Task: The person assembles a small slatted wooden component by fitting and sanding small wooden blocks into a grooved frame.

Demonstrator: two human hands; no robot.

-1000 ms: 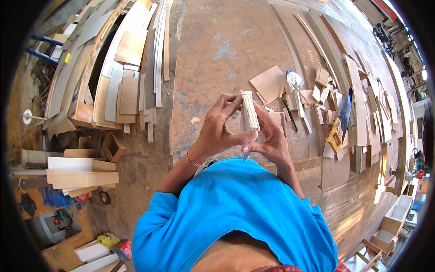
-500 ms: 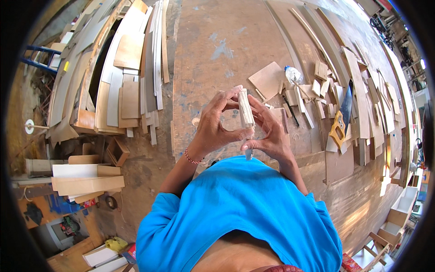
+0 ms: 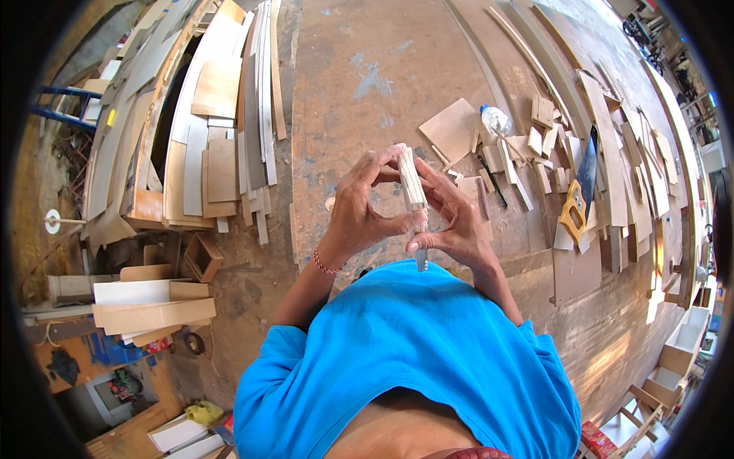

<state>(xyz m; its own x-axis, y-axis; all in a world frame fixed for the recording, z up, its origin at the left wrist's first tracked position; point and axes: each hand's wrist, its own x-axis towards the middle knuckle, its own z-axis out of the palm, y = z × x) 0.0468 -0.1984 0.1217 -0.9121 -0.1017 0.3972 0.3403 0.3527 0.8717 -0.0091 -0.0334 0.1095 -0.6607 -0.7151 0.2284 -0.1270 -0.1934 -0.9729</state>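
In front of my chest I hold a pale, ridged wooden piece [image 3: 411,180] upright between both hands. A narrow grey metal strip [image 3: 421,258] shows below its near end; whether the two are joined is hidden. My left hand [image 3: 365,195] is closed on the wood from the left, with fingertips at its far end and the thumb at its near end. My right hand [image 3: 457,218] curls round it from the right, fingers against its side and thumb by the metal strip. Pale dust covers the fingertips.
Beyond my hands spreads a worn wooden work surface [image 3: 336,84]. To the right lie a yellow-handled handsaw [image 3: 586,180], a plastic bottle [image 3: 495,120], a square board [image 3: 453,131] and several wood offcuts. Long boards [image 3: 222,99] are stacked at left, above an open box [image 3: 153,306].
The view has shifted slightly. My hands keep nearly the same grip, and the wooden piece leans a little more to the left at its far end.
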